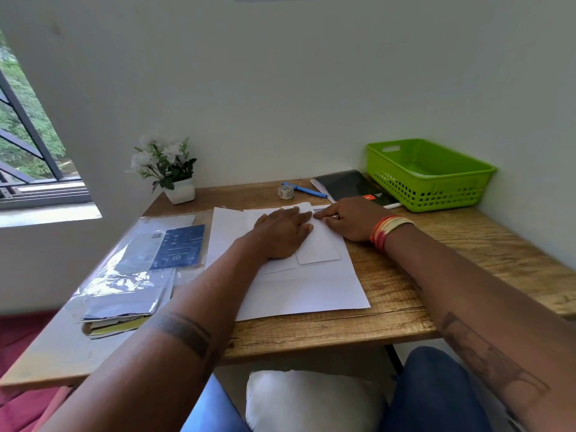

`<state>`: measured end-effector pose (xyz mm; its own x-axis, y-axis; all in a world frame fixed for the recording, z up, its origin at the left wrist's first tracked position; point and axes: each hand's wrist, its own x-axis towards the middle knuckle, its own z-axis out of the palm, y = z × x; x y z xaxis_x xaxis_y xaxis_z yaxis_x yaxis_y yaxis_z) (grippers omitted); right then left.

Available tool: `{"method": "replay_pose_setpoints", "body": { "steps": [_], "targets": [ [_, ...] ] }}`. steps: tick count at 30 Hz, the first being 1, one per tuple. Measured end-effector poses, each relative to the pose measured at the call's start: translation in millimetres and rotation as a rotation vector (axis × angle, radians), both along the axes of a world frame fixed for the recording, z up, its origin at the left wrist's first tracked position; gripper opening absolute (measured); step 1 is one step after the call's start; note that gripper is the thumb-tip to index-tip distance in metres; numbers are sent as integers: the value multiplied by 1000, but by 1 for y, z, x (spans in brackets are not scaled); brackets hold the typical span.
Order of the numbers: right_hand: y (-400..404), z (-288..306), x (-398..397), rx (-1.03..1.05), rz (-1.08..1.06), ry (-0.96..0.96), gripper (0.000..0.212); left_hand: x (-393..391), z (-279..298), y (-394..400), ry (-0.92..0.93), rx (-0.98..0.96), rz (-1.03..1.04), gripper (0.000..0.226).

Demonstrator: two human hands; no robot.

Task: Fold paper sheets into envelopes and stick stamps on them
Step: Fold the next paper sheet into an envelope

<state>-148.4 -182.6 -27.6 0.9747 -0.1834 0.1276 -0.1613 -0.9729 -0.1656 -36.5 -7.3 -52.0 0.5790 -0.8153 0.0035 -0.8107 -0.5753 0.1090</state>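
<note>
My left hand (282, 232) lies flat, grip wide, pressing the folded paper (318, 244) onto the loose sheets (299, 291) mid-worktop (405, 291). My right hand (349, 218) rests at the fold's far edge, fingers extended, touching it. The wood-grain surface sits in a pale-walled corner: green basket (427, 174) far right, black notebook (352, 185), blue pen (307, 190), tape roll (286, 192), potted flowers (170, 169), plastic-wrapped packets (140, 266) left, window (28, 135) beyond.

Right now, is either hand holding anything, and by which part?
Nothing is gripped. The left hand lies flat on the folded paper; the right hand presses fingertips at its top edge.
</note>
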Motion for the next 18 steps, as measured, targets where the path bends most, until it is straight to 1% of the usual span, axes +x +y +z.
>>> {"method": "replay_pose_setpoints", "body": {
  "steps": [7, 12, 18],
  "targets": [
    [8, 10, 26, -153, -79, 94, 48, 2, -1, -1, -6, -4, -3, 57],
    [12, 15, 50, -228, -103, 159, 47, 1, -2, -1, -7, -11, -1, 56],
    [8, 18, 63, -148, -121, 150, 48, 1, -2, -1, -18, -19, -4, 55]
  ]
}}
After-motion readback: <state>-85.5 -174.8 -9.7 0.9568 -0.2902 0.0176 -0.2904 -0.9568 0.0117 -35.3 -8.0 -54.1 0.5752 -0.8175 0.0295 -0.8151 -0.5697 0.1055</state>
